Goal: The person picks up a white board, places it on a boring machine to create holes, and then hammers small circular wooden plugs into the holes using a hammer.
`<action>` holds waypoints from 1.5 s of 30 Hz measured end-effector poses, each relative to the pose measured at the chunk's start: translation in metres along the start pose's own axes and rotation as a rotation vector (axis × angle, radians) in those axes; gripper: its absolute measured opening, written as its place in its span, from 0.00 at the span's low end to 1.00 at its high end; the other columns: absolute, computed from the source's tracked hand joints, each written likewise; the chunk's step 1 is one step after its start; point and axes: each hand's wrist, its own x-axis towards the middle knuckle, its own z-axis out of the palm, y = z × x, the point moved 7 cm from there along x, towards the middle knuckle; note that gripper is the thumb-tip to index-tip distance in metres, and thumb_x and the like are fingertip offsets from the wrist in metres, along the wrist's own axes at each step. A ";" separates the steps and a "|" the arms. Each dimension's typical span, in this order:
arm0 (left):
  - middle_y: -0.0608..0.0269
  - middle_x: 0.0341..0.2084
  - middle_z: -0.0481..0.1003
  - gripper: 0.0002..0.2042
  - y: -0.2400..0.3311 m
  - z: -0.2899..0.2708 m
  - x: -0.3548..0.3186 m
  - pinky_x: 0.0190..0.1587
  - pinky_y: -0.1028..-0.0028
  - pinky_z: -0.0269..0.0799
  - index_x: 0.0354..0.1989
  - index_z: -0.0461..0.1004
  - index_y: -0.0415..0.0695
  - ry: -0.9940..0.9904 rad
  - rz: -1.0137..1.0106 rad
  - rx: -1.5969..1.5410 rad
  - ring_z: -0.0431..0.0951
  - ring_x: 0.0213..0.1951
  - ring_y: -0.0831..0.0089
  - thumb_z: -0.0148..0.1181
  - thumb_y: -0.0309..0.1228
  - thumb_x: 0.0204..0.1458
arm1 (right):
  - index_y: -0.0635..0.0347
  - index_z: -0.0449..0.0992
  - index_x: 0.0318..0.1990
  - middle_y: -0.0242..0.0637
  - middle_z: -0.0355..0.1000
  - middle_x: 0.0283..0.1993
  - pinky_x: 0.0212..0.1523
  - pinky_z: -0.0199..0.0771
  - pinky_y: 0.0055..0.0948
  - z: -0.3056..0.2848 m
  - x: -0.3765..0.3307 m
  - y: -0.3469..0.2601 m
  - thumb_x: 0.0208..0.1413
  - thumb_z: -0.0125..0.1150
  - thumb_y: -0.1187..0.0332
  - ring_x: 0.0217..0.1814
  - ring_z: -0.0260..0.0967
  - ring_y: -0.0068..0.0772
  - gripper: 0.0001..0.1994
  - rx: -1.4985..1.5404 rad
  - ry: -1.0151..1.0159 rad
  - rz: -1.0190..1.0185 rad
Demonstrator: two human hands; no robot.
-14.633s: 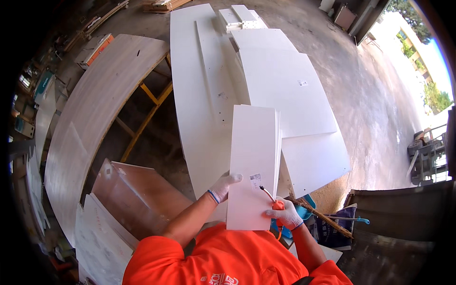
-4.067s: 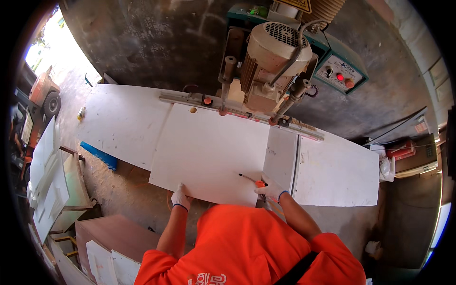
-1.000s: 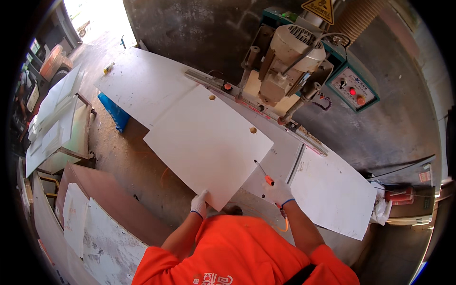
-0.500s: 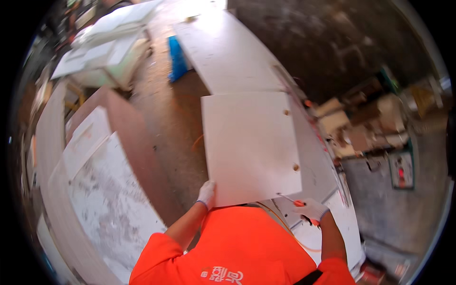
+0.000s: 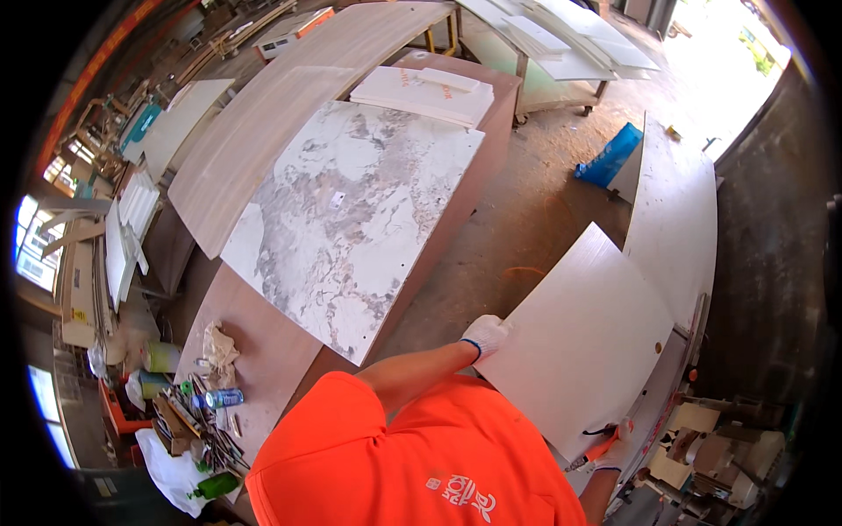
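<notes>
A white rectangular panel (image 5: 588,333) lies tilted across the worktable in front of me, with a small round brown spot near its right edge. My left hand (image 5: 487,337), in a white knit glove, is closed on the panel's left edge. At the panel's lower right corner, my gloved right hand (image 5: 617,449) is wrapped round an orange-and-black hand tool (image 5: 603,451). The tool's dark slim end lies over the panel. Its exact kind is not clear, and the right fingers are partly hidden.
A marble-patterned board (image 5: 360,210) rests on a brown stand to the left, with white boards (image 5: 425,95) behind it. Loose tools and a blue can (image 5: 224,398) sit at lower left. A blue bag (image 5: 610,156) leans by the long white worktable (image 5: 671,210). Wooden offcuts lie lower right.
My view has swung left, so the panel and both hands appear further right. The panel looks turned in view. Both hands keep their holds on the panel and the tool.
</notes>
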 end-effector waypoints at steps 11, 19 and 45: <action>0.51 0.23 0.79 0.24 -0.130 -0.148 -0.164 0.35 0.64 0.74 0.30 0.79 0.31 0.575 -0.460 -0.452 0.79 0.30 0.66 0.57 0.46 0.59 | 0.59 0.77 0.38 0.27 0.73 0.34 0.37 0.72 0.27 0.239 0.024 0.031 0.63 0.63 0.61 0.34 0.70 0.22 0.11 -0.456 -0.266 0.056; 0.54 0.27 0.80 0.26 -0.236 -0.231 -0.178 0.37 0.65 0.73 0.36 0.81 0.30 0.660 -0.547 -0.590 0.79 0.33 0.68 0.59 0.50 0.60 | 0.58 0.78 0.39 0.26 0.71 0.34 0.34 0.68 0.28 0.382 0.029 0.108 0.59 0.68 0.57 0.33 0.67 0.22 0.13 -0.636 -0.365 0.122; 0.45 0.43 0.81 0.26 -0.342 -0.487 -0.087 0.51 0.61 0.74 0.54 0.79 0.39 0.425 -0.497 -0.273 0.81 0.45 0.58 0.55 0.50 0.61 | 0.62 0.80 0.43 0.50 0.80 0.37 0.42 0.76 0.45 0.465 -0.057 0.185 0.53 0.61 0.45 0.40 0.79 0.52 0.26 -1.714 -0.793 -0.148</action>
